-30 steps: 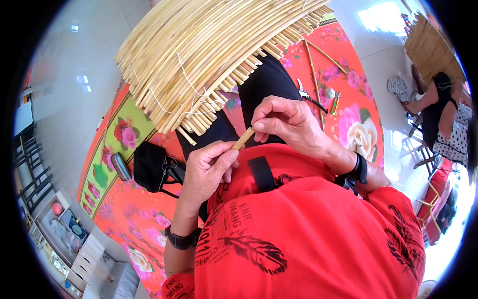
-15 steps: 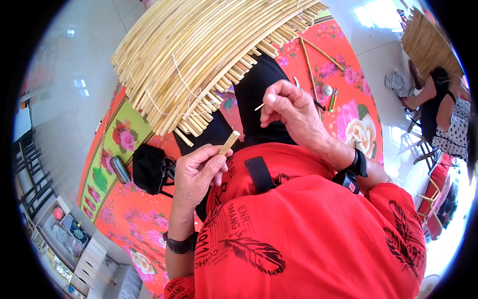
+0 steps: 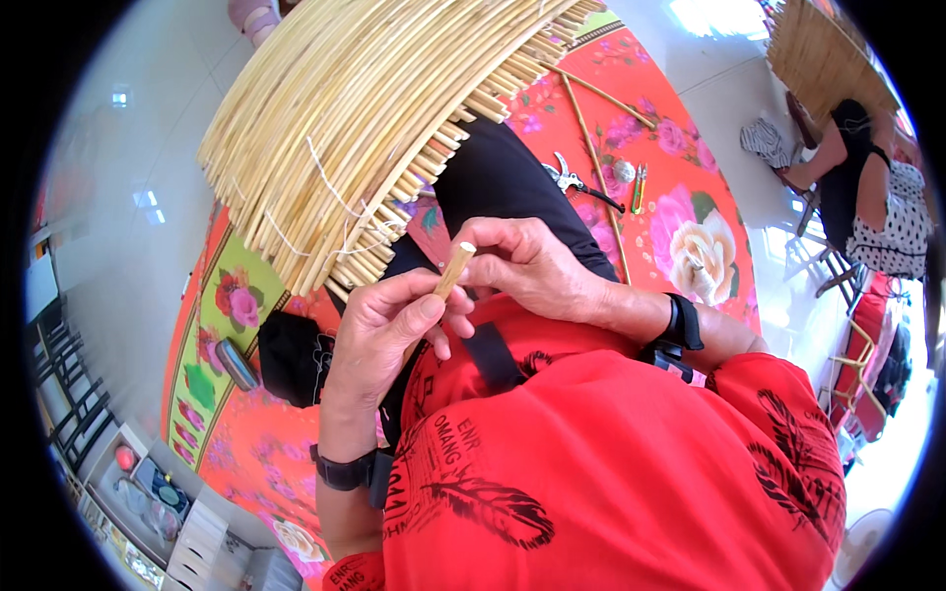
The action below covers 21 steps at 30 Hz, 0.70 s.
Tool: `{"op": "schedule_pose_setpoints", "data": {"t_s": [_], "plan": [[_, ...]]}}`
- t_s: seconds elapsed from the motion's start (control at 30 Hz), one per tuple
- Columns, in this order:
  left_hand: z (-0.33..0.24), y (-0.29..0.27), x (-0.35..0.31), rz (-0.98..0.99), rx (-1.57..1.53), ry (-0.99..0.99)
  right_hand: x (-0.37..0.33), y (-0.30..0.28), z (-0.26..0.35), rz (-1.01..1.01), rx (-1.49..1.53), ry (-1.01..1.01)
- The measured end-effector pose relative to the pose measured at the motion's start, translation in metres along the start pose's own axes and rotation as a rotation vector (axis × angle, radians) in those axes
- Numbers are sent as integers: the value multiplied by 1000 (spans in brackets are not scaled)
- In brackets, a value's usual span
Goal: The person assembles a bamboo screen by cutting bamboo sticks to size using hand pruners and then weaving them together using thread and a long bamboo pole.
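Observation:
My left hand (image 3: pixel 379 325) pinches a short piece of reed stalk (image 3: pixel 455 271) between thumb and fingers, its cut end tilted up. My right hand (image 3: pixel 527 266) has come up against that piece from the right, fingertips curled together just behind it. What those fingertips hold is hidden by the stalk. Beyond my hands lies a mat of reed stalks (image 3: pixel 335 118) tied side by side, with loose white string (image 3: pixel 325 167) on it and uneven ends toward me.
On the red flowered cloth (image 3: pixel 552 118) to the right lie pruning shears (image 3: pixel 567 177), green thread snips (image 3: pixel 640 187), a whitish ball (image 3: pixel 624 171) and loose stalks (image 3: pixel 596 163). At left are a black cloth item (image 3: pixel 291 355) and a case (image 3: pixel 236 364). Another person (image 3: pixel 867 187) sits at far right.
My right hand has moved left and down to meet the reed piece. The thin pale sliver it pinched before is now out of sight. The view has shifted slightly.

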State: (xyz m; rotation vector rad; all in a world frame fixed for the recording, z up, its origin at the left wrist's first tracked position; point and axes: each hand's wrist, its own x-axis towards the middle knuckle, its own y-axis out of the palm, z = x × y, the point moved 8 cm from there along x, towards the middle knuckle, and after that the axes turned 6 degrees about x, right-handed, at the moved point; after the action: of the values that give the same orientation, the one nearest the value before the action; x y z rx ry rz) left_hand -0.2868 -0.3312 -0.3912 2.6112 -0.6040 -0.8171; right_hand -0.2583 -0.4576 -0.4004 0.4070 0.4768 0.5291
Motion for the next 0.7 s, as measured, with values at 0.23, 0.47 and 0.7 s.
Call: {"op": "schedule_pose_setpoints", "data": {"t_s": [0.23,0.47,0.7], "plan": [[7,-3,6,-82,36,-12,-15,-77,12,-377,-53,-101],[-4,3,9,-107,31,18,-49,-276,-83,-703,-1264,123],[-14,5,2,-128,59,58,-39,-295,-136,-655,-1641,180]]}}
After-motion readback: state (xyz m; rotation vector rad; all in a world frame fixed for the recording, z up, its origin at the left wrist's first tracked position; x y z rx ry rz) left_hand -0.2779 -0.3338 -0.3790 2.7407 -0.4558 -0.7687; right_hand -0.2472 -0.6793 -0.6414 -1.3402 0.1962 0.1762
